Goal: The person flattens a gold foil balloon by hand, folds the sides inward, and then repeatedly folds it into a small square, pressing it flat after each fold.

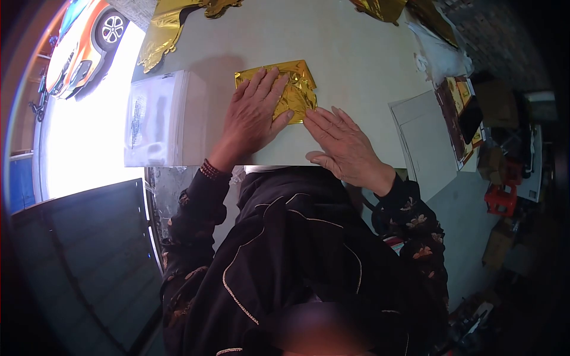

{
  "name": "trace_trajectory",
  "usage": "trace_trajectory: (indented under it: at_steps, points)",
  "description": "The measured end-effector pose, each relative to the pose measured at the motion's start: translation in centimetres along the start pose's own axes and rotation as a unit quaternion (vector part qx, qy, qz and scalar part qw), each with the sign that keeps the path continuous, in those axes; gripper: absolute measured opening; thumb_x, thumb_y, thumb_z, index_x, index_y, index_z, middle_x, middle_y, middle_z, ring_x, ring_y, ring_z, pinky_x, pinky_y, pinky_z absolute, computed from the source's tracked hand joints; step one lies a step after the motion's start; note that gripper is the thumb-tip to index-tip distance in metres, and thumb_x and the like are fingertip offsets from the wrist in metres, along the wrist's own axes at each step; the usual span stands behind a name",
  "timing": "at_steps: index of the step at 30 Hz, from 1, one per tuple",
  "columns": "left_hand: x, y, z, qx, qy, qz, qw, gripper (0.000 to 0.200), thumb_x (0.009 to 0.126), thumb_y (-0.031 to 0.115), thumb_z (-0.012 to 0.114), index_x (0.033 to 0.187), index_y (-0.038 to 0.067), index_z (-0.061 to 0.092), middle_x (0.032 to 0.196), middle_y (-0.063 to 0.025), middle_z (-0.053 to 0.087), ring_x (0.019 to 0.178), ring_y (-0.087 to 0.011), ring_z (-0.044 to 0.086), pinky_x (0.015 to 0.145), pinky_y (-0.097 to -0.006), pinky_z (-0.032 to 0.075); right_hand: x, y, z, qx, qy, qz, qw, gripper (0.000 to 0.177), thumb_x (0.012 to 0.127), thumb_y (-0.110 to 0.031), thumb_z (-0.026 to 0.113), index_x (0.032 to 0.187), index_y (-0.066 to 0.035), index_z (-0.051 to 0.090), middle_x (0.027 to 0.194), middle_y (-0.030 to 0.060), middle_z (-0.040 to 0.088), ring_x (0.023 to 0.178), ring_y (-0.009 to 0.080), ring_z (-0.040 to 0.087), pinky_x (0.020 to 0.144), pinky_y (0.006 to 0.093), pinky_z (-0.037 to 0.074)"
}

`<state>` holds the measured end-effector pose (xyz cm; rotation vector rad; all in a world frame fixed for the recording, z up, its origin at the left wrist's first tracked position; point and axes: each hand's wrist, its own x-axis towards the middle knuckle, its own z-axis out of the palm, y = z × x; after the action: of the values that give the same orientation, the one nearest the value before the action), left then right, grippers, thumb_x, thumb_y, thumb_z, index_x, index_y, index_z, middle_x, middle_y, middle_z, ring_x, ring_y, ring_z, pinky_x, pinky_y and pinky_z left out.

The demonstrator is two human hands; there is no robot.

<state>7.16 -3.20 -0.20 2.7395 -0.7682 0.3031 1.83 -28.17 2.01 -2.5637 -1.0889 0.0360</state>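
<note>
A folded piece of shiny gold foil [303, 83] lies flat on the pale table, in the upper middle of the head view. My left hand [255, 110] rests palm down on its left part, fingers stretched out and covering much of it. At its lower right edge, the fingertips of my right hand [341, 142] touch or nearly touch the foil. That hand is also stretched out, with the thumb apart. The foil beneath my left palm is hidden.
A stack of clear plastic bags [155, 121] lies at the table's left edge. More gold foil [163, 38] is at the far left, with further gold pieces [380, 9] at the far right. Paper sheets [430, 139] and a dark phone-like object [471, 118] are on the right.
</note>
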Motion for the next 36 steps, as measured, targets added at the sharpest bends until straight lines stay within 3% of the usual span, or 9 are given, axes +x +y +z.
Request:
trace_trajectory:
  at_steps: [2,5,11,14,20,26,29,32,36]
  points:
    - [0.1,0.1,-0.1,0.010,-0.004,0.009,1.000,0.066,0.096,0.040,0.057,0.153,0.011,0.041,0.157,-0.0138,0.039,0.146,-0.0321,0.034,0.119,-0.0459,0.025,0.2,0.4,-0.7,0.017,-0.021,-0.003,1.000,0.066,0.099,-0.040,0.058,0.149,0.000,0.041,0.154,0.0164,0.042,0.146,0.0316,0.034,0.122,0.0483,0.025]
    - [0.0,0.2,0.0,0.018,0.034,0.016,0.999,0.064,0.092,0.042,0.063,0.146,0.010,0.049,0.152,-0.0133,0.046,0.143,-0.0308,0.040,0.117,-0.0440,0.028,1.5,1.3,-1.1,0.112,0.068,0.049,0.990,0.064,0.100,-0.036,0.057,0.149,0.001,0.040,0.154,0.0184,0.041,0.146,0.0354,0.034,0.120,0.0493,0.027]
    - [0.2,0.0,0.3,0.022,0.026,0.014,0.999,0.064,0.094,0.041,0.061,0.147,0.008,0.047,0.152,-0.0134,0.046,0.143,-0.0303,0.040,0.118,-0.0444,0.029,7.3,1.1,-0.8,0.013,0.151,0.027,0.988,0.067,0.099,-0.032,0.056,0.153,0.000,0.032,0.156,0.0197,0.037,0.146,0.0369,0.032,0.121,0.0495,0.026]
    - [0.0,-0.3,0.8,0.024,0.032,0.007,0.999,0.063,0.095,0.036,0.058,0.148,0.007,0.045,0.153,-0.0142,0.045,0.144,-0.0305,0.039,0.119,-0.0450,0.028,9.9,1.4,1.5,0.036,0.141,0.009,0.989,0.067,0.099,-0.034,0.055,0.154,-0.003,0.032,0.157,0.0176,0.037,0.147,0.0348,0.032,0.122,0.0492,0.023]
    - [-0.9,-2.3,0.6,-0.014,0.026,-0.019,0.999,0.061,0.098,0.030,0.053,0.152,0.006,0.039,0.156,-0.0152,0.041,0.148,-0.0319,0.033,0.122,-0.0456,0.023,10.1,2.3,2.9,-0.050,0.067,0.019,0.996,0.069,0.100,-0.043,0.051,0.155,-0.006,0.033,0.158,0.0147,0.037,0.149,0.0298,0.030,0.123,0.0473,0.020]
    - [-3.4,-6.2,-1.8,-0.011,0.024,-0.118,0.993,0.060,0.099,0.021,0.053,0.154,0.006,0.033,0.157,-0.0175,0.038,0.149,-0.0349,0.030,0.122,-0.0459,0.022,10.3,2.1,2.9,-0.084,0.062,0.019,0.994,0.069,0.098,-0.049,0.051,0.155,-0.013,0.037,0.159,0.0149,0.036,0.149,0.0305,0.029,0.123,0.0488,0.019]
    - [-4.1,-6.5,-2.5,-0.145,0.060,-0.160,0.975,0.059,0.098,0.017,0.053,0.154,0.007,0.034,0.157,-0.0171,0.039,0.149,-0.0356,0.030,0.122,-0.0463,0.023,10.3,1.9,2.6,-0.080,0.058,0.015,0.995,0.070,0.096,-0.047,0.054,0.155,-0.012,0.037,0.160,0.0155,0.034,0.148,0.0336,0.030,0.122,0.0514,0.021]
    - [-4.2,-5.3,-2.2,-0.197,0.072,-0.169,0.963,0.061,0.097,0.016,0.055,0.154,0.009,0.034,0.156,-0.0173,0.040,0.148,-0.0360,0.031,0.121,-0.0467,0.025,10.3,1.9,2.6,-0.079,0.060,0.011,0.995,0.074,0.094,-0.050,0.056,0.155,-0.012,0.037,0.159,0.0155,0.036,0.148,0.0348,0.031,0.121,0.0524,0.022]
    - [-4.5,-3.7,-2.0,-0.098,0.064,-0.152,0.981,0.064,0.093,0.018,0.062,0.151,0.009,0.037,0.153,-0.0181,0.042,0.146,-0.0361,0.034,0.120,-0.0476,0.027,10.4,2.0,2.6,-0.081,0.057,0.006,0.995,0.076,0.094,-0.054,0.056,0.156,-0.015,0.036,0.158,0.0154,0.037,0.148,0.0336,0.030,0.122,0.0504,0.021]
